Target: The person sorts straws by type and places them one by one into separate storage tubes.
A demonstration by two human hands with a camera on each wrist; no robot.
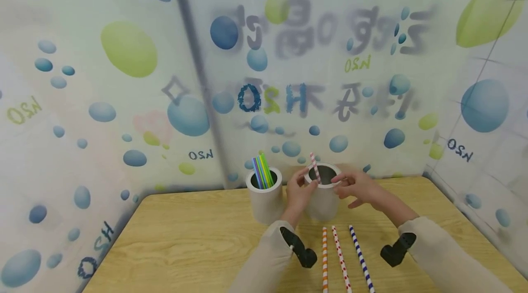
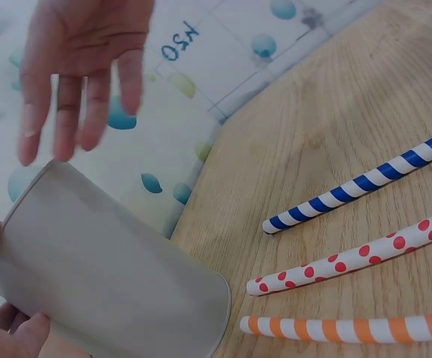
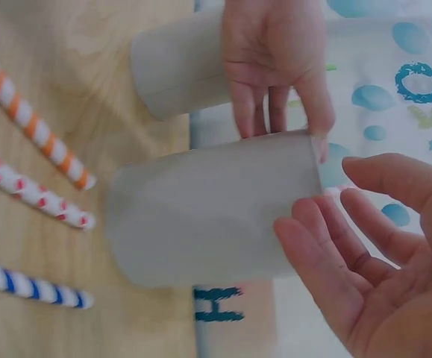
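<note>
A grey-white cylindrical holder stands upright near the table's back edge, with a pink-and-white striped straw leaning in its mouth. My left hand grips the holder's left side near the top, thumb at the near rim and fingers going round behind. Around the right side of the rim, my right hand is spread with loosely bent fingers and holds nothing; its fingertips overlap the holder's upper end in the right wrist view. The straw is hidden in both wrist views.
Left of it stands a matching holder with several green, blue and purple straws. In front lie an orange-striped straw, a red-dotted straw and a blue-striped straw on the wooden table. A patterned curtain rises behind.
</note>
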